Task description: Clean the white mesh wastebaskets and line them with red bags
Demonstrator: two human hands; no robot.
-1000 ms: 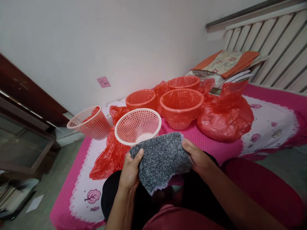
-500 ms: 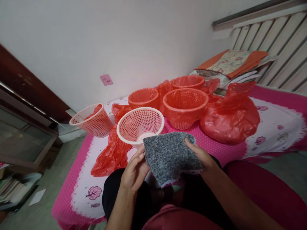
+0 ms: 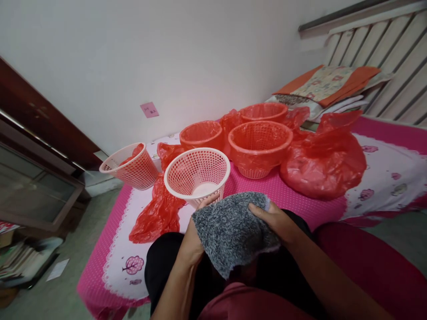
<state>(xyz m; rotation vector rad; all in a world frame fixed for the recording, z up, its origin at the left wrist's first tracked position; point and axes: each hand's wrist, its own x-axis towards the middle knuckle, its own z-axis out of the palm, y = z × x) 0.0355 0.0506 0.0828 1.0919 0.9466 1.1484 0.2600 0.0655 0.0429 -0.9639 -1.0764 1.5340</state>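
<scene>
A fuzzy grey cloth (image 3: 233, 229) is held over my lap, its lower corner hanging down. My left hand (image 3: 194, 238) grips it by the left side, mostly behind the fabric, with fingertips showing past the top edge. On the right side, my right hand (image 3: 278, 222) pinches it, thumb on top and the other fingers hidden underneath. Just beyond the cloth stands a pale pink perforated basket (image 3: 197, 175), which looks unlined. Behind it and to the right are a lined basket (image 3: 256, 149) and another lined basket (image 3: 200, 135), both covered with red plastic bags.
A tilted pink basket (image 3: 136, 171) with red plastic inside stands at the left. A loose red bag (image 3: 158, 218) lies in front of it. At the right sits a bulging red bag (image 3: 323, 164), with folded textiles (image 3: 330, 86) behind, near a radiator (image 3: 383, 53).
My left hand has moved from the cloth's edge to around and behind it. The cloth has come slightly lower and nearer to me, and my right thumb has shifted left with it.
</scene>
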